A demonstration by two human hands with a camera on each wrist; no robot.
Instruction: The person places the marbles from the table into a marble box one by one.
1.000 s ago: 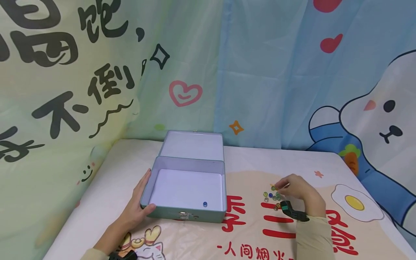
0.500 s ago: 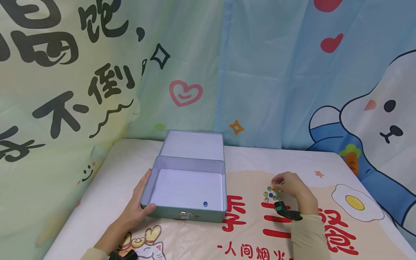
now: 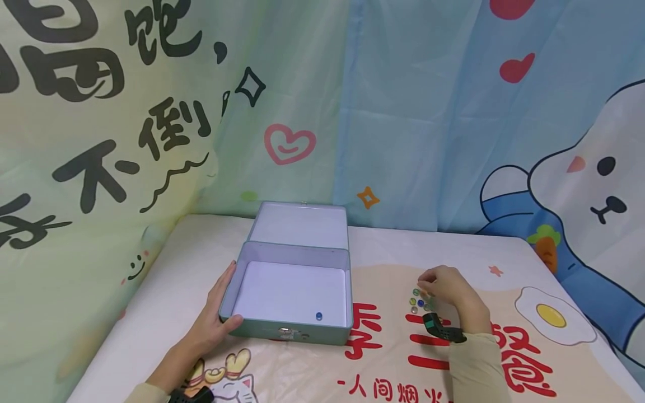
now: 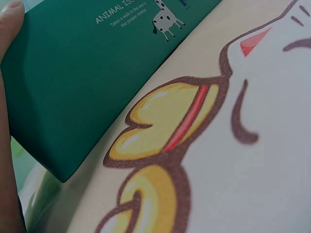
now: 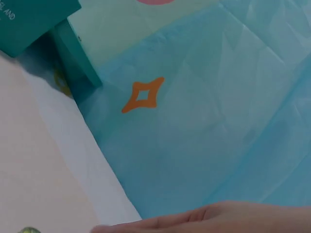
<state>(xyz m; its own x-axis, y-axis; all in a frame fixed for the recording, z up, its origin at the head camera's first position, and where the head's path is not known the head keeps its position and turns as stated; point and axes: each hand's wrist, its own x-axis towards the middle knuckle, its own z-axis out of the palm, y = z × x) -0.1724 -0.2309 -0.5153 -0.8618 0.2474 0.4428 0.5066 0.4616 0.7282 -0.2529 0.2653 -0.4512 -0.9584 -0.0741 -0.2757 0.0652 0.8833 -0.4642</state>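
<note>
An open green tin box (image 3: 322, 334) with a pale inside stands at the middle, its lid (image 3: 301, 224) tipped back behind it. One blue marble (image 3: 319, 316) lies inside near the front. My left hand (image 3: 209, 319) grips the box's front left corner, fingers along the side and thumb at the front; the left wrist view shows the thumb (image 4: 10, 14) against the green wall. To the right, my right hand (image 3: 447, 286) is bent down over a cluster of glass marbles (image 3: 414, 301), fingertips close together at its far side. I cannot tell whether a marble is between them.
The table cloth (image 3: 393, 246) carries red lettering, a cat and a fried egg print. A printed curtain (image 3: 393, 112) hangs right behind the table and along its left side. A dark band (image 3: 443, 329) is on my right wrist.
My right hand has shifted a little left and away from me over the marbles. My left hand and the tin box keep their places.
</note>
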